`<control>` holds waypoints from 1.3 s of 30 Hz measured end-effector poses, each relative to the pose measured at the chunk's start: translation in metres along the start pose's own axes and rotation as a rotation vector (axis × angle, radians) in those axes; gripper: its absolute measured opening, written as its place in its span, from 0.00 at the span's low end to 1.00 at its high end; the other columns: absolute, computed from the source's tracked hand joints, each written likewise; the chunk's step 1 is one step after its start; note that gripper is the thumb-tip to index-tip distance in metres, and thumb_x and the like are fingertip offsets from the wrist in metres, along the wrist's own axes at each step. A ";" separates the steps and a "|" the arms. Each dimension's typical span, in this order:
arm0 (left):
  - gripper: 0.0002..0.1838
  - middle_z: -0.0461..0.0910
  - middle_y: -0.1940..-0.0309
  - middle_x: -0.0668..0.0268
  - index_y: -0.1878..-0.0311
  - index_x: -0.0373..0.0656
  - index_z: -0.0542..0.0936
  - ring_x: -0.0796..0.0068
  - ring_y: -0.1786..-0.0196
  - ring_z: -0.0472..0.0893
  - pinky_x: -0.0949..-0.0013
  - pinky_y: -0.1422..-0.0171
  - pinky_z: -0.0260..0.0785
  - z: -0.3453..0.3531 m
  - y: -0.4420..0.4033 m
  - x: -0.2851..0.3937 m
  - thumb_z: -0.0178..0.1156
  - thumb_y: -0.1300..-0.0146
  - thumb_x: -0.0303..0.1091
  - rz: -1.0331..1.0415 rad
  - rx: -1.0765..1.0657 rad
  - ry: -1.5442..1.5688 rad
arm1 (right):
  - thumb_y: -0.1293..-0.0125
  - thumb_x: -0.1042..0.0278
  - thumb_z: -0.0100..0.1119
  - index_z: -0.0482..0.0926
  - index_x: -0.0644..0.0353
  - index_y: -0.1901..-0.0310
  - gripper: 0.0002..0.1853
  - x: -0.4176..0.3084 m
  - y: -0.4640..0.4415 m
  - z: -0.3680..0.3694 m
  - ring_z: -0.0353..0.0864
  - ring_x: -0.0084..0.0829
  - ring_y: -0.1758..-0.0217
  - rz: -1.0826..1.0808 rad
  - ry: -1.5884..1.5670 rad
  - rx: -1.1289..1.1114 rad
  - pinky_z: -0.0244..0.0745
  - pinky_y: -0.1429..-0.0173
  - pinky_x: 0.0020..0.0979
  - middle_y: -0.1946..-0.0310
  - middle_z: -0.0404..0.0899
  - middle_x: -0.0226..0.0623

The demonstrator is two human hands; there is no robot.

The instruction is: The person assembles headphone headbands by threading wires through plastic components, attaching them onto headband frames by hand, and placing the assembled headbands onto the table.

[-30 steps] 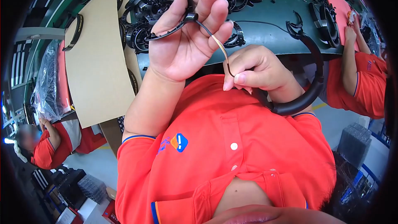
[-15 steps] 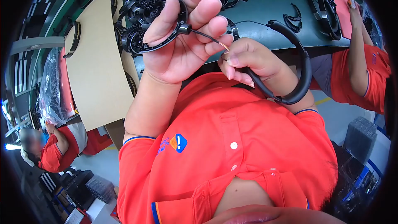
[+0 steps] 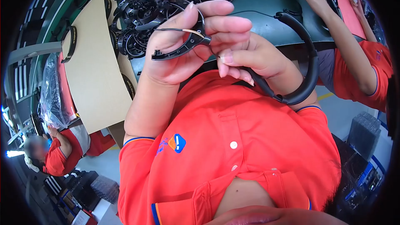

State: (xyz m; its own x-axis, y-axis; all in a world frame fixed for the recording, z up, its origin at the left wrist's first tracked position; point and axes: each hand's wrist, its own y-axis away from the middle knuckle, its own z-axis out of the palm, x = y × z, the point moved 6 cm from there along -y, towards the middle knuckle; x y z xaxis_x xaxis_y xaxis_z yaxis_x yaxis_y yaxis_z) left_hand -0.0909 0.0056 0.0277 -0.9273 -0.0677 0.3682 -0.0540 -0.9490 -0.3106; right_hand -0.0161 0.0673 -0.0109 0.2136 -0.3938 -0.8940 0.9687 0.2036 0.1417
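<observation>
My left hand [image 3: 179, 56] is raised palm up, its thumb and fingers curled around a curved black plastic headphone yoke [image 3: 183, 51]. A thin dark wire with a copper-coloured stretch [image 3: 193, 32] lies across the yoke and left thumb. My right hand [image 3: 260, 56] is beside it, thumb and fingertips pinched close to the yoke's joint; what sits between those tips is hidden. A padded black headband [image 3: 311, 68] loops out of the right palm and over the right forearm. From the headband's far end a thin cable runs left behind my fingers.
A heap of black headphone parts [image 3: 162, 0] covers the back of the green table [image 3: 266, 2]. A cardboard sheet [image 3: 89, 66] holding headbands stands at left. At right, a co-worker's arm [image 3: 337, 29] reaches over the table; another person [image 3: 62, 150] is at far left.
The yoke in my left hand has turned and dropped slightly. The wire's coppery stretch, formerly at my right fingertips, now lies over the yoke. The co-worker's arm at right has reached farther in.
</observation>
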 end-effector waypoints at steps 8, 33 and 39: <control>0.27 0.76 0.53 0.42 0.43 0.25 0.66 0.51 0.58 0.80 0.57 0.47 0.70 0.006 0.004 0.007 0.38 0.30 0.43 0.033 0.090 -0.437 | 0.33 0.67 0.50 0.79 0.67 0.63 0.12 -0.017 0.007 -0.002 0.67 0.13 0.86 -0.098 0.237 0.209 0.60 0.84 0.13 0.83 0.73 0.29; 0.13 0.73 0.77 0.67 0.57 0.36 0.68 0.79 0.78 0.75 0.78 0.72 0.68 -0.043 0.006 -0.045 0.43 0.30 0.38 0.099 0.700 -1.106 | 0.29 0.59 0.43 0.65 0.55 0.57 0.09 -0.074 -0.009 -0.022 0.68 0.18 0.82 -0.993 -0.061 0.727 0.65 0.78 0.17 0.77 0.72 0.32; 0.17 0.73 0.78 0.63 0.61 0.38 0.68 0.75 0.82 0.76 0.75 0.75 0.72 -0.032 0.018 -0.046 0.43 0.30 0.45 -0.115 0.764 -0.703 | 0.29 0.60 0.43 0.66 0.59 0.55 0.11 -0.057 -0.010 -0.042 0.80 0.34 0.63 -0.909 -0.288 0.616 0.77 0.54 0.33 0.64 0.78 0.46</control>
State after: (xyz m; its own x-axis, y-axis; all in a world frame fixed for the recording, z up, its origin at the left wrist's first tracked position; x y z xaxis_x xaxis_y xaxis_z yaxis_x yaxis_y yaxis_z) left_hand -0.0614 0.0019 -0.0229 -0.4940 0.1040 0.8632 0.3476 -0.8864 0.3057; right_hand -0.0432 0.1256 0.0202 -0.6566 -0.3779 -0.6528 0.6595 -0.7075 -0.2538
